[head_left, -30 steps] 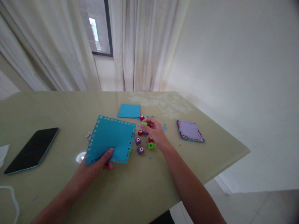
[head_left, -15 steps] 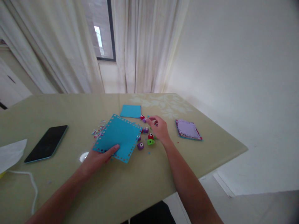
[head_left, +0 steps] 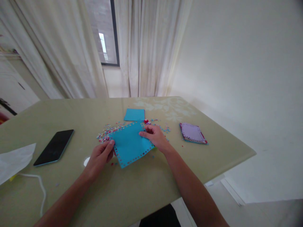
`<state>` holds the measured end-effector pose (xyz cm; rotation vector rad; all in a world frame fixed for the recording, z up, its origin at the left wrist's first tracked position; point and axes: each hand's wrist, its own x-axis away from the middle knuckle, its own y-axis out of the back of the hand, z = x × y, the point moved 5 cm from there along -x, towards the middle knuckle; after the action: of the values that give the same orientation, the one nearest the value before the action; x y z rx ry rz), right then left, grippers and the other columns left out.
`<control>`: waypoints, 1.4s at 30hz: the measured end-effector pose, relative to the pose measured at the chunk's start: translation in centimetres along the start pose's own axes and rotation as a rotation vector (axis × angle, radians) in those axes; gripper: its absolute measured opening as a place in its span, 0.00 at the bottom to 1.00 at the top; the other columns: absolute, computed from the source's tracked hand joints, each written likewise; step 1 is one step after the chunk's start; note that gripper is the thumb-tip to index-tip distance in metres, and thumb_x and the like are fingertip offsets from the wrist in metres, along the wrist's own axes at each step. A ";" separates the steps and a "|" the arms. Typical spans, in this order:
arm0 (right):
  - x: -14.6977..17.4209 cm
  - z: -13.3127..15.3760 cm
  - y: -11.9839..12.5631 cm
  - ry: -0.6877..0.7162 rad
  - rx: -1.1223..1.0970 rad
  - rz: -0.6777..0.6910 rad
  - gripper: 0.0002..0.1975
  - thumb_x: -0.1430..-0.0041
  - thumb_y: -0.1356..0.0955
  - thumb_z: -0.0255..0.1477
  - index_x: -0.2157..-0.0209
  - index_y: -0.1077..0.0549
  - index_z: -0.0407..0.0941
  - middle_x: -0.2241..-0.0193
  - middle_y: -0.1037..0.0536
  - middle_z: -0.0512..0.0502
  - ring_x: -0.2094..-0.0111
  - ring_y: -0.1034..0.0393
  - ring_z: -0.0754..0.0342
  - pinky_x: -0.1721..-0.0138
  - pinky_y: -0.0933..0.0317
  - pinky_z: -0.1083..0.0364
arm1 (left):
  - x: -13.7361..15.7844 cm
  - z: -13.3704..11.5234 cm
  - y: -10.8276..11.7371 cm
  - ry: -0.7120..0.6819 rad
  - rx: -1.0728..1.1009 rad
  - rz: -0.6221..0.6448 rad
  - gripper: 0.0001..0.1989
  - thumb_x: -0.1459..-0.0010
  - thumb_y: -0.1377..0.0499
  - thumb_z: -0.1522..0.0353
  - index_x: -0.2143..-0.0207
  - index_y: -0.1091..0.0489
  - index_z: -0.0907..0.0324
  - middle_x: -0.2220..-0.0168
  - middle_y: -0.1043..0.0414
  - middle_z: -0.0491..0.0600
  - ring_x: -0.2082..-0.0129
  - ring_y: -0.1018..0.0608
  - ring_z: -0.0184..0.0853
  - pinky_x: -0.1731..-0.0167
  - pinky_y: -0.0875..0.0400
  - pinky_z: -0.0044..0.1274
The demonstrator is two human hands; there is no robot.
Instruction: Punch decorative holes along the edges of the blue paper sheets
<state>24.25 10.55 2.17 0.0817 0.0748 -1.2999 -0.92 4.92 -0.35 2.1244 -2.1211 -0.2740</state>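
Between my two hands is a blue sheet of paper (head_left: 132, 143) with small holes punched along its edges, held tilted above the table. My left hand (head_left: 101, 156) pinches its left edge, thumb on top. My right hand (head_left: 155, 136) grips its upper right edge, thumb over the face. Just past the right fingers sit small red and purple toys with single eyes (head_left: 146, 121). A bit of green shows under the sheet's right corner; the sheet hides whatever else lies beneath. Tiny punched paper bits (head_left: 106, 134) are scattered behind the left hand.
A stack of plain blue paper (head_left: 134, 114) lies at the back. To the right is a pile of punched sheets with a purple one on top (head_left: 193, 133). On the left are a dark tablet (head_left: 54, 147), a white sheet (head_left: 17, 160) and a white cable (head_left: 42, 189).
My right hand has moved from the small toys onto the sheet's right edge. The sheet has turned and shifted right, covering most of the toys; my left hand now holds its left edge.
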 end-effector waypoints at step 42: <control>0.2 1.1 -0.3 0.131 0.012 -0.149 0.23 0.51 0.20 0.47 0.66 0.27 0.48 0.75 0.28 0.53 0.74 0.39 0.56 0.71 0.48 0.56 | 0.5 -0.9 1.4 -0.095 0.055 -0.186 0.22 0.48 0.27 0.52 0.55 0.16 0.53 0.61 0.16 0.50 0.65 0.20 0.38 0.67 0.26 0.27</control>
<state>24.04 10.22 3.22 0.1744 0.1884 -1.4428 -2.10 4.37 0.85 2.3904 -2.0027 -0.3460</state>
